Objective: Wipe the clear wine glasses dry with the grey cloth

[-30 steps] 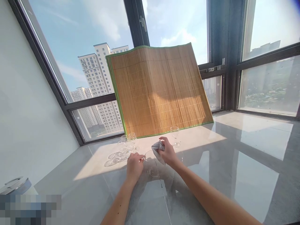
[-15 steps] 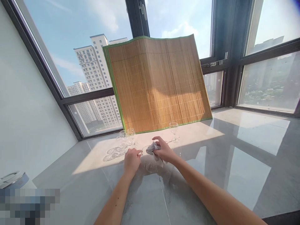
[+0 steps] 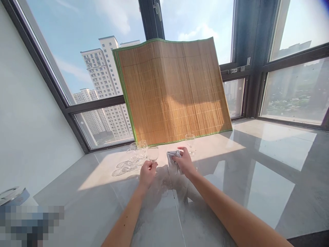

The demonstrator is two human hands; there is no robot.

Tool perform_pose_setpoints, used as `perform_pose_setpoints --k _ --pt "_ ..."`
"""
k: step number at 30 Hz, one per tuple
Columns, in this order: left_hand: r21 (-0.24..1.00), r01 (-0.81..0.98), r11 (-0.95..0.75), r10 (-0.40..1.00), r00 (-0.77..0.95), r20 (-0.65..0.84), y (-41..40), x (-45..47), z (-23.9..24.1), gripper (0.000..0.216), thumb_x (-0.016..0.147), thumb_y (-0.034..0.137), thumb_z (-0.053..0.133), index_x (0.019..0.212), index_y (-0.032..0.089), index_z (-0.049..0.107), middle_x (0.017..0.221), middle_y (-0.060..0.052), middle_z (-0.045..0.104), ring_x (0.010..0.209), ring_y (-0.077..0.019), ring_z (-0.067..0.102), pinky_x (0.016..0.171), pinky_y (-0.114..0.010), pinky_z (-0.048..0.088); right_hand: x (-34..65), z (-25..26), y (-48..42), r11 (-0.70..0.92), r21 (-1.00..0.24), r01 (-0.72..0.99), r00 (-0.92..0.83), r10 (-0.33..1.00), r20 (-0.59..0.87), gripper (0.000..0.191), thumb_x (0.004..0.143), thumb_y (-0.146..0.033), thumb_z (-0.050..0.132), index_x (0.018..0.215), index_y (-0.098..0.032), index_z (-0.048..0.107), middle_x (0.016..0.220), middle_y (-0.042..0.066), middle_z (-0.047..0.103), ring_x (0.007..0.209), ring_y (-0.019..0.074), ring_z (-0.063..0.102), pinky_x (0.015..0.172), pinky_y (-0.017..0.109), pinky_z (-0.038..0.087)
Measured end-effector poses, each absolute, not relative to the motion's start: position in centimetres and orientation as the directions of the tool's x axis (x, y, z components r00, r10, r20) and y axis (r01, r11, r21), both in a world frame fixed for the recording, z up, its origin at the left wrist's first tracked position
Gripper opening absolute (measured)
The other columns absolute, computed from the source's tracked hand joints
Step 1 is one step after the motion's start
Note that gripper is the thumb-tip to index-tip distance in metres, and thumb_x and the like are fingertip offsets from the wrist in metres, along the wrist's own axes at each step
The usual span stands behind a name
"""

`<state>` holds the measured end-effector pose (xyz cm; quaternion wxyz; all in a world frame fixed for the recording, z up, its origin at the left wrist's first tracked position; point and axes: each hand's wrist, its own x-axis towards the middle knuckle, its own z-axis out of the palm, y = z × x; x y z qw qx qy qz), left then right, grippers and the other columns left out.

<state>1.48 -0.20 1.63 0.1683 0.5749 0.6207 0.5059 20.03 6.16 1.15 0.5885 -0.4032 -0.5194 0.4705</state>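
My left hand [image 3: 147, 173] is closed around the stem of a clear wine glass [image 3: 153, 153], which stands upright with its bowl above my fingers. A crumpled grey-white cloth [image 3: 172, 158] is gripped in my right hand [image 3: 185, 162], a little to the right of that glass and apart from it. Just left of my left hand, several clear stemmed glasses [image 3: 142, 149] stand in a group and cast shadows on the tiles. Another stemmed glass [image 3: 190, 144] stands alone beyond my right hand.
A bamboo mat [image 3: 174, 89] with green edging leans on the window behind the glasses. The grey tiled surface [image 3: 205, 223] is glossy and partly sunlit. At the left edge sits a whitish container [image 3: 15, 197], partly blurred out. A white wall [image 3: 33, 113] rises on the left.
My left hand has turned the wine glass from a tilted position to upright and raised its bowl. My right hand has drawn the cloth away from the glass, to the right.
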Motion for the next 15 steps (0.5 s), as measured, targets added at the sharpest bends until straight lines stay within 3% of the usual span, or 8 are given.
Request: perform_pose_setpoints --k 4,8,12,15 --pt "0.918 0.368 -0.15 0.923 -0.28 0.264 -0.5 1.6 2.1 0.048 0.08 0.061 0.055 0.074 0.015 0.066 0.055 0.003 0.046 0.052 -0.0097 0.04 0.051 -0.023 0.031 18.7 0.3 5.4 0.19 -0.978 -0.086 -0.17 0.965 0.202 0.054 0.059 -0.017 0.065 0.11 -0.023 0.046 0.081 0.0 0.066 0.068 0.0181 0.062 0.059 0.027 0.046" --pt "0.955 0.252 -0.157 0.936 -0.27 0.225 -0.5 1.9 1.9 0.047 0.073 0.062 0.064 0.072 0.014 0.064 0.053 0.006 0.041 0.051 -0.008 0.036 0.051 -0.023 0.029 17.9 0.0 4.4 0.136 -0.988 -0.078 -0.372 0.915 0.155 0.053 0.056 -0.014 0.062 0.107 -0.023 0.047 0.08 -0.002 0.066 0.066 0.0161 0.061 0.055 0.024 0.044" --pt "0.968 0.195 -0.159 0.935 -0.285 0.211 -0.4 1.9 1.8 0.043 0.073 0.059 0.065 0.069 0.016 0.058 0.055 0.007 0.04 0.052 -0.0076 0.036 0.052 -0.022 0.03 18.4 0.6 4.0 0.079 -0.991 -0.108 -0.441 0.89 0.119 0.055 0.057 -0.014 0.063 0.109 -0.023 0.05 0.083 -0.001 0.067 0.065 0.0163 0.061 0.054 0.025 0.046" --pt "0.956 0.257 -0.142 0.913 -0.34 0.227 -0.3 1.5 1.8 0.042 0.075 0.057 0.063 0.065 0.018 0.052 0.055 0.007 0.04 0.053 -0.0078 0.036 0.053 -0.023 0.03 19.0 1.6 3.8 0.009 -0.986 -0.164 -0.444 0.892 0.082 0.055 0.058 -0.016 0.067 0.111 -0.024 0.052 0.085 0.0 0.067 0.064 0.0167 0.062 0.055 0.026 0.047"
